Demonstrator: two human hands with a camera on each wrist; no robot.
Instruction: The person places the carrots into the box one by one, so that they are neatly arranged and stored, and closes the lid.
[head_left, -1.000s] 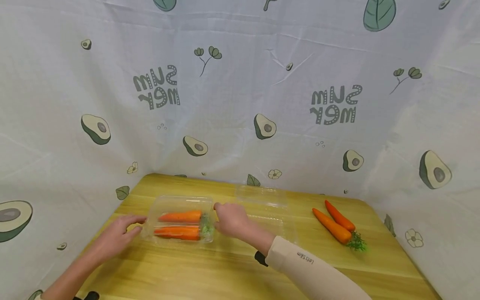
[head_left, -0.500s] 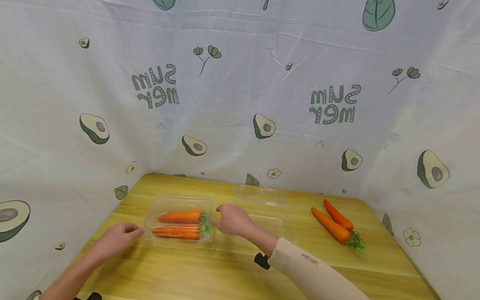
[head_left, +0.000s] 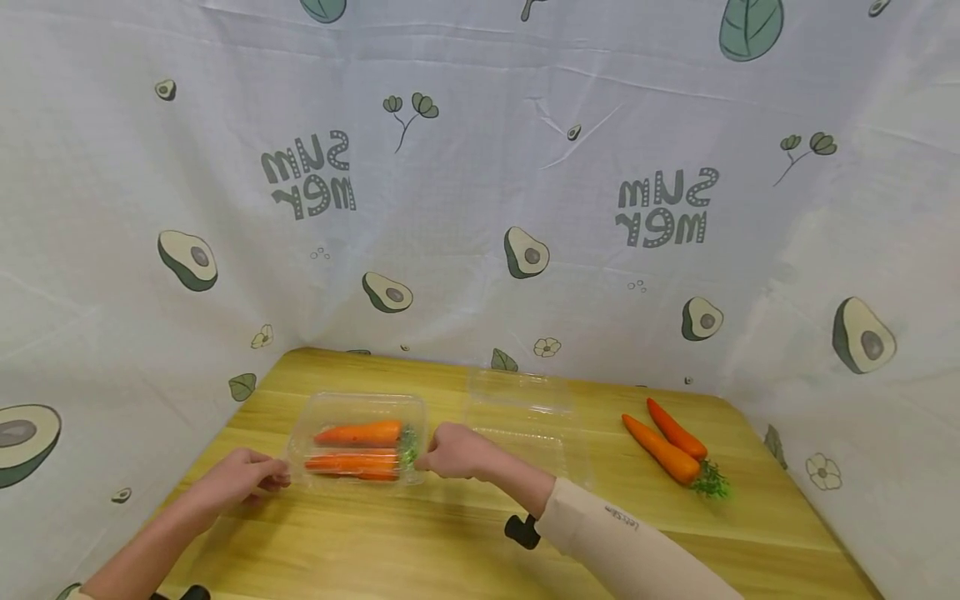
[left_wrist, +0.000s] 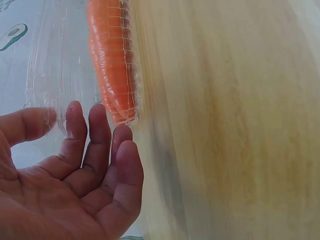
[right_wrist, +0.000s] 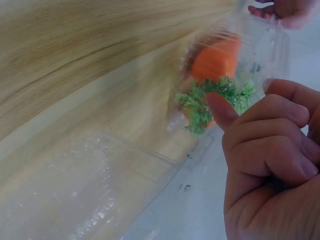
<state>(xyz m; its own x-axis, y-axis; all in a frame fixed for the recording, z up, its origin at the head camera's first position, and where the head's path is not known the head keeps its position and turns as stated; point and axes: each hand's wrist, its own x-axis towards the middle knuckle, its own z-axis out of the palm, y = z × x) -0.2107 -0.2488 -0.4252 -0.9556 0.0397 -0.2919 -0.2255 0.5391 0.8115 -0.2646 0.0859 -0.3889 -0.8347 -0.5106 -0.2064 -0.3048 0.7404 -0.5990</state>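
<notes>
Two orange carrots with green tops lie side by side inside a lidded clear plastic container at the table's left. My left hand is at the container's left end. In the left wrist view, the thumb and index finger pinch its clear edge, and the other fingers are loosely bent below. My right hand is at the right front corner, beside the green tops. Its thumb and index finger pinch the container's edge there, while its other fingers are curled.
A second clear container stands with its lid raised just behind my right forearm. Two more carrots lie on the right of the wooden table. A white patterned cloth hangs around the back and sides.
My right hand has slid forward along the container's right side toward its near corner. The left hand has shifted slightly downward at the left end. The container has barely moved.
</notes>
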